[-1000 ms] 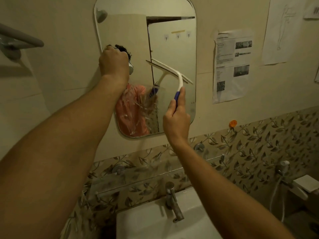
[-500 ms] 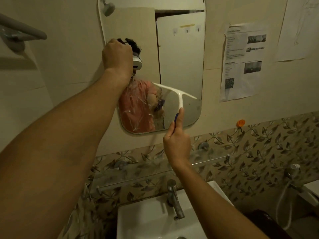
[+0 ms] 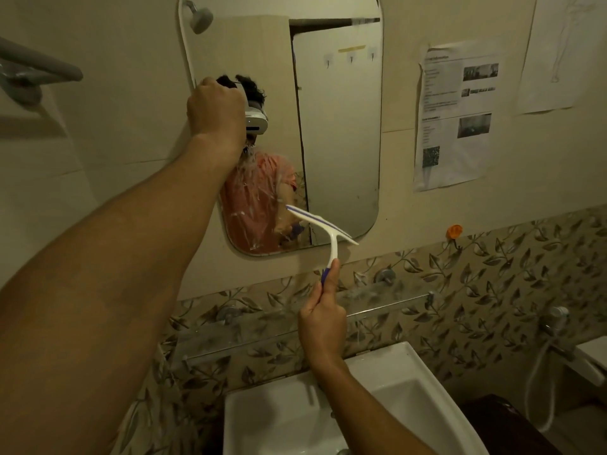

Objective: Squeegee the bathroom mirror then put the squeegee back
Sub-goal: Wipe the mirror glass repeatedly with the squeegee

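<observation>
A rounded wall mirror hangs above the basin, with wet streaks and foam on its lower left part. My right hand grips the blue handle of a white squeegee. Its blade lies tilted across the mirror's lower right area, close to the bottom edge. My left hand is raised, with its fingers curled round the mirror's left edge. My left forearm hides part of the mirror's lower left side.
A white basin sits below, under a glass shelf on the leaf-patterned tile. Papers are stuck to the wall on the right, above an orange hook. A grey towel bar is at the left, a hose tap at the right.
My right hand has drawn the squeegee down the mirror from mid height to near the bottom edge. My left hand has stayed on the mirror's left edge.
</observation>
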Tool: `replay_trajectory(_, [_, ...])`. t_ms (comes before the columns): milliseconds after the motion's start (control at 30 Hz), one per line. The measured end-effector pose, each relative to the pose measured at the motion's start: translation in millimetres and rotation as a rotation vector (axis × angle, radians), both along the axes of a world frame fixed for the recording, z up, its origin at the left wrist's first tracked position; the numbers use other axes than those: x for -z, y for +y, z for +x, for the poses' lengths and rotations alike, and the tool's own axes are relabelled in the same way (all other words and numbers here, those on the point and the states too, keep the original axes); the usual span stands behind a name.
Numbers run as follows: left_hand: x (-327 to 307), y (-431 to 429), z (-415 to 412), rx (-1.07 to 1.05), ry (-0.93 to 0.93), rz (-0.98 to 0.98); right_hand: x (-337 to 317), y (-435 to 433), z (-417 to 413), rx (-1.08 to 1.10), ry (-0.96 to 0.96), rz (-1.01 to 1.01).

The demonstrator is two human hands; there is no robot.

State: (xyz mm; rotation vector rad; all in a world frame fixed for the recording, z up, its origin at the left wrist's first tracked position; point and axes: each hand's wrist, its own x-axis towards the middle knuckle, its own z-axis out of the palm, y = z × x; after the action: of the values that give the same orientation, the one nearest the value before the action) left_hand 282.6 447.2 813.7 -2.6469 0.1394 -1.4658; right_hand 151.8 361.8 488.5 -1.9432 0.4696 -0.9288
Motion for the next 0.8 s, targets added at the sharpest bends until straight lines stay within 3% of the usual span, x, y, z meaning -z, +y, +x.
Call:
replay_trajectory(267, [-1,0,8,0.000,0.006,-0.003,23,6,-13,-0.038,0.050,0.049])
replay_trajectory(433, [-1,1,8,0.013,0.018,-0.005,11,5,-28,-0.097,-0.058,0.099])
replay_trajectory(600, [-3,8,6,0.015,0.030,0.062,-52,-11,-22,-0.080,-0.235,-0.006])
replay_trajectory(800, [-10,14,4,0.035,0.075,0.070,-144,-29,4,-0.125,-0.308,-0.220])
